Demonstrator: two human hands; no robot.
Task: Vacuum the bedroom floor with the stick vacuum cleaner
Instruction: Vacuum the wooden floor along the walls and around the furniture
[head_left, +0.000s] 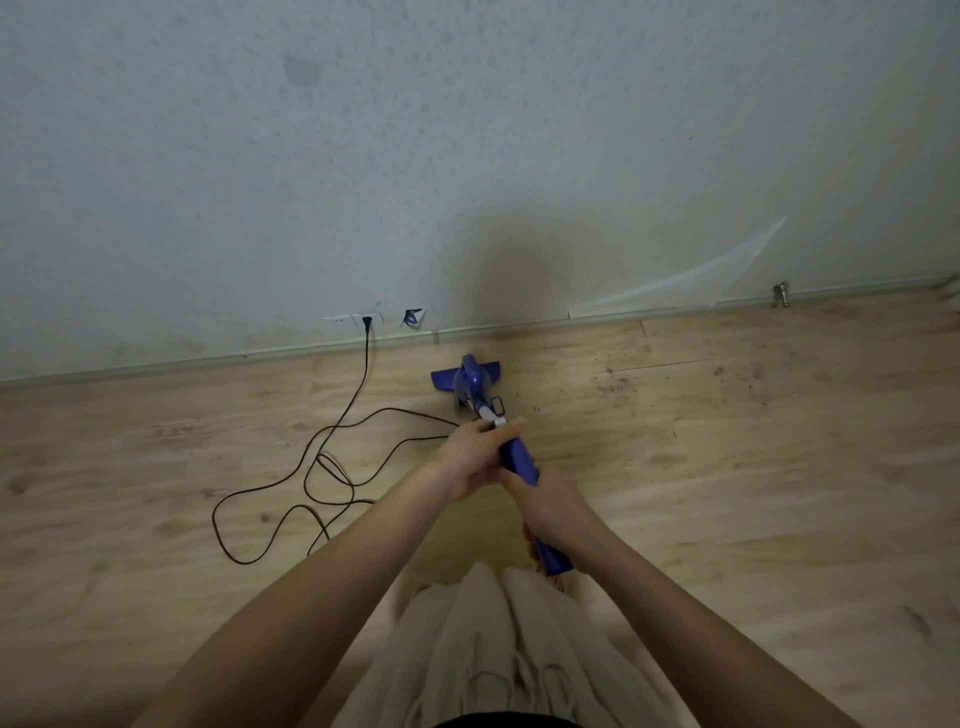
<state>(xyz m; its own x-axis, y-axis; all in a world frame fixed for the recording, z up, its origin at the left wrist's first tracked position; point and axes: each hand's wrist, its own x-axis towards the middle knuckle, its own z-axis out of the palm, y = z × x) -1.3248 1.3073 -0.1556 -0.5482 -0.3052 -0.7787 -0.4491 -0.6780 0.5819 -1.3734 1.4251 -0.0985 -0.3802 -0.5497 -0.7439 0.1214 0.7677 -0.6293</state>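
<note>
While both hands grip it, the blue stick vacuum cleaner (514, 457) slants from the person's lap down to the wooden floor (727, 493). Left hand (475, 457): fingers (511, 427) curled round the upper shaft just below its white collar. Right hand (545, 501): wrapped round the blue handle directly behind the left, the two hands touching; its fingers are hidden under the handle. Handle end (556, 561): sticks out behind the right hand, above beige trousers (498, 649).

Floor head (465, 374): blue, wide, flat on the boards ahead of the left fingers, close to the skirting board (208, 361), not touching it.

Power cord (311, 467): black, lying in loose loops on the floor to the left of both hands, running up to a plug (367, 323) in a white wall socket (358, 319). Just right of the socket, a small broken wall fitting (413, 317) showing blue.

Dirt specks (618, 384): scattered on the boards ahead and to the right of the fingers.

Door stop (780, 293): metal, at the skirting far to the right.

Wall (467, 156): white, textured.
</note>
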